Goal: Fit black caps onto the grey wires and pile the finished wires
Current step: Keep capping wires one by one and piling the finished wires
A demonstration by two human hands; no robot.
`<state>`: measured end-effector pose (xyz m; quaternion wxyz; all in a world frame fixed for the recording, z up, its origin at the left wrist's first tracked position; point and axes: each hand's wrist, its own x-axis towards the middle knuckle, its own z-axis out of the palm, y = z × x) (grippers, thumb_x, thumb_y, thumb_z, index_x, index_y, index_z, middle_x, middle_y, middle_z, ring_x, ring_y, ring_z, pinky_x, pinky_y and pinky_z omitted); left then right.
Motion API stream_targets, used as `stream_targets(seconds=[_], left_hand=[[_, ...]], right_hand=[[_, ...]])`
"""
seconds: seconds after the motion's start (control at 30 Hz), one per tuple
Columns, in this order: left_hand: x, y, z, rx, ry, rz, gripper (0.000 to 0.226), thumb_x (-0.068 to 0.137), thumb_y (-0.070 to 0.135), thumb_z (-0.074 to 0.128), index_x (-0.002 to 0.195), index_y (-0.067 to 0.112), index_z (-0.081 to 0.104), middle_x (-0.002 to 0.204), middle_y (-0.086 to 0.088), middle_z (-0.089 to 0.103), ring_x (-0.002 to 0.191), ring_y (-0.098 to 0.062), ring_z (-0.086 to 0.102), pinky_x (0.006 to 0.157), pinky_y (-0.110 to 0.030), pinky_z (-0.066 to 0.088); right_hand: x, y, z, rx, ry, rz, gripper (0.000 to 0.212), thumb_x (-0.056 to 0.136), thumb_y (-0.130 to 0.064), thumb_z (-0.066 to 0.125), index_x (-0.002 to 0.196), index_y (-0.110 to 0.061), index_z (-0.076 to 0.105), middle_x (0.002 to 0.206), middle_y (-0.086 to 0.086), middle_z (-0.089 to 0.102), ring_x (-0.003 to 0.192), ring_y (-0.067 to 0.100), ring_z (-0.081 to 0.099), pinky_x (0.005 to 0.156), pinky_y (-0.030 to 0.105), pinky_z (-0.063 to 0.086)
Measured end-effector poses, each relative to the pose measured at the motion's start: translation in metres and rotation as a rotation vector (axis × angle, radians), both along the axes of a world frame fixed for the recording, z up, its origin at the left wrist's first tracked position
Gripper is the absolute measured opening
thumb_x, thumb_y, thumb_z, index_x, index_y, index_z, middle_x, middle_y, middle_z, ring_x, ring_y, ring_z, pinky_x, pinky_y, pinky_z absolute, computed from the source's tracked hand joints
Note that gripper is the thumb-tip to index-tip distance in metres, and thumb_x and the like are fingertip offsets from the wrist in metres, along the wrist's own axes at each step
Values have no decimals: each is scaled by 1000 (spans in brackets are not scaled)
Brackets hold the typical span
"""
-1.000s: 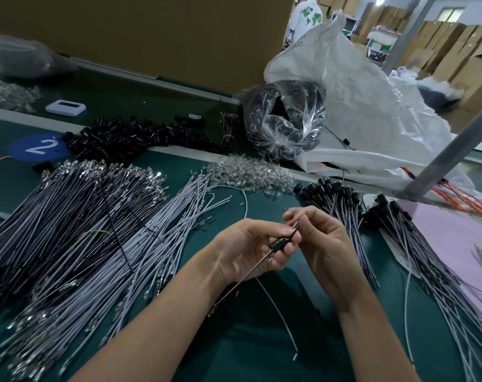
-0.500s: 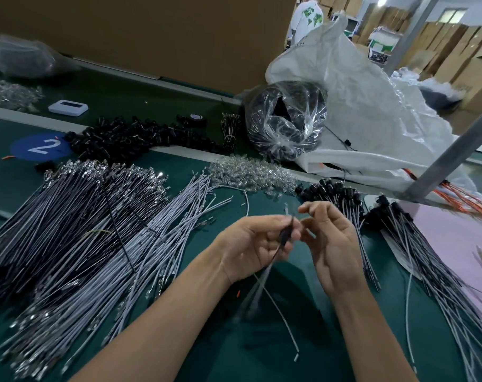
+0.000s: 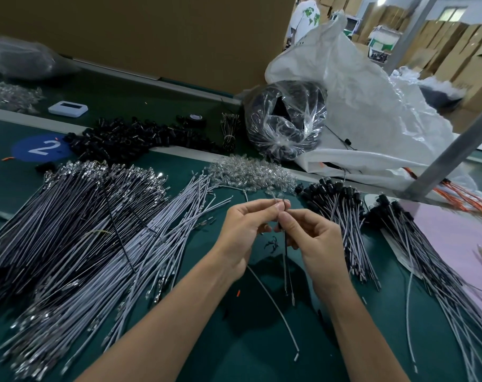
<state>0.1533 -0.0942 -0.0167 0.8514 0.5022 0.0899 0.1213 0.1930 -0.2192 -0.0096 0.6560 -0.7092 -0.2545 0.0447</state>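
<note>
Both left hand [image 3: 241,235] and right hand [image 3: 315,244] now hold the once-slanted wires [image 3: 286,260] upright.

The wires [image 3: 118,260] wear smooth, pale grey plastic sheathing with a faint sheen, tipped by bright, glinting metal terminals [image 3: 135,172]. The caps [image 3: 124,139] are black plastic, mildly glossy. The mat [image 3: 234,354] is matt dark green (cloth or rubber, hard to tell). A bag [image 3: 286,119] of clear, crinkled film shines; the sack [image 3: 372,111] is dull white woven plastic. The cardboard [image 3: 151,31] is matt brown, the post [image 3: 449,158] dull grey metal.
</note>
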Motion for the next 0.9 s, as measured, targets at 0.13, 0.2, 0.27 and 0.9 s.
stream_targets(seconds=[0.13, 0.2, 0.27, 0.9], left_hand=[[-1, 9, 6, -101, -83, 206, 15, 90, 13, 61, 84, 15, 74, 92, -8, 76, 85, -16, 71, 79, -29, 54], [-2, 22, 11, -227, -120, 349, 13, 91, 10, 60, 86, 12, 72, 87, -8, 76, 83, -18, 73, 73, -25, 57], [-2, 31, 13, -305, -136, 452, 13, 93, 9, 59, 88, 11, 70, 84, -5, 76, 80, -17, 74, 68, -22, 56], [1, 16, 8, 104, -96, -106, 44, 82, 52, 56, 97, 15, 73, 84, -3, 72, 68, -13, 63, 58, -21, 50]], right_hand=[[-2, 3, -4, -100, 4, 27, 4, 81, -15, 75, 84, -13, 74, 76, 4, 75, 70, 13, 70, 66, 19, 53], [-2, 3, -6, -129, 41, 72, 1, 83, -11, 74, 83, -11, 72, 74, 6, 75, 70, 15, 70, 64, 20, 53], [-2, 2, -6, -153, 32, 111, 1, 84, -10, 73, 85, -10, 73, 74, 7, 75, 71, 18, 69, 66, 21, 54], [13, -10, 4, 483, 457, 76, 19, 78, -30, 63, 81, -14, 74, 58, -1, 60, 44, 4, 48, 45, 14, 40]])
